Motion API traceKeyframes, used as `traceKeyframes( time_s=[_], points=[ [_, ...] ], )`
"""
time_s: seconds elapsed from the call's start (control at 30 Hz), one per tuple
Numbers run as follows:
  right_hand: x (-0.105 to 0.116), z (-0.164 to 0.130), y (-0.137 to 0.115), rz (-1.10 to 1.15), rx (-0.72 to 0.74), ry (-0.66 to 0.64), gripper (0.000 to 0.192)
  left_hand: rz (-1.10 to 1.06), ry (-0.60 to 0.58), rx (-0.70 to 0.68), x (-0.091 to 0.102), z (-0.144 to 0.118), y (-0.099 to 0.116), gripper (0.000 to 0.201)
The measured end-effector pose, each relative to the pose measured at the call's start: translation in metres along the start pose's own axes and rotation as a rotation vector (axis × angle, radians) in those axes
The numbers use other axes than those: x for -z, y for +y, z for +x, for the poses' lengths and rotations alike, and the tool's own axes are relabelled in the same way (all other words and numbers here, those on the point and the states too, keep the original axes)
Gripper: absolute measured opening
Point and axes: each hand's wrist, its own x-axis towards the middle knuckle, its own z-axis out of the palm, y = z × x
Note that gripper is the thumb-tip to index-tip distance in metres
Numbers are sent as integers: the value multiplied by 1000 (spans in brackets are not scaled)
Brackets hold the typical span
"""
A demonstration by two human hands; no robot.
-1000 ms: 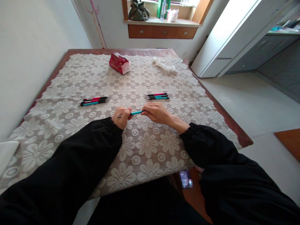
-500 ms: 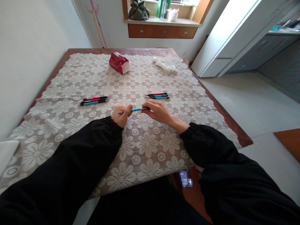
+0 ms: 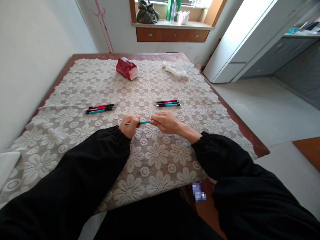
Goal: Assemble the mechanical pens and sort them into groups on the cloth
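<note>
A teal mechanical pencil (image 3: 144, 122) lies level between both hands, just above the lace tablecloth (image 3: 160, 156). My left hand (image 3: 129, 124) pinches its metal tip end. My right hand (image 3: 165, 122) is closed over its rear end, hiding that part. To the left lies a small pile of red and teal pencils (image 3: 99, 108). A second pile of pencils (image 3: 168, 103) lies just beyond my right hand.
A red tissue pack (image 3: 127, 68) and a crumpled white tissue (image 3: 175, 70) sit at the far side of the wooden table (image 3: 246, 131). A white wall runs along the left. A windowsill with a bag (image 3: 146, 14) and bottles is behind the table. Tiled floor lies to the right.
My right hand slid along the pencil, uncovering its black grip half a second ago and now covering the rear end again. Both hands sit slightly lower in view.
</note>
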Motion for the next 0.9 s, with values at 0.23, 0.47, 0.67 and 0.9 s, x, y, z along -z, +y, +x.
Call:
traceKeyframes(
  time_s=[0.23, 0.47, 0.67, 0.9],
  points=[
    [-3, -1, 11, 112, -16, 44, 40, -60, -207, 82, 4, 10, 8, 74],
    [25, -13, 54, -146, -120, 218, 21, -117, -21, 141, 3, 17, 5, 78],
    [52, -28, 87, -284, -183, 85, 18, -79, 62, 172, 2, 18, 1, 65],
    [62, -33, 90, -391, -185, -54, 16, -24, 24, 184, 2, 17, 3, 62]
  ],
)
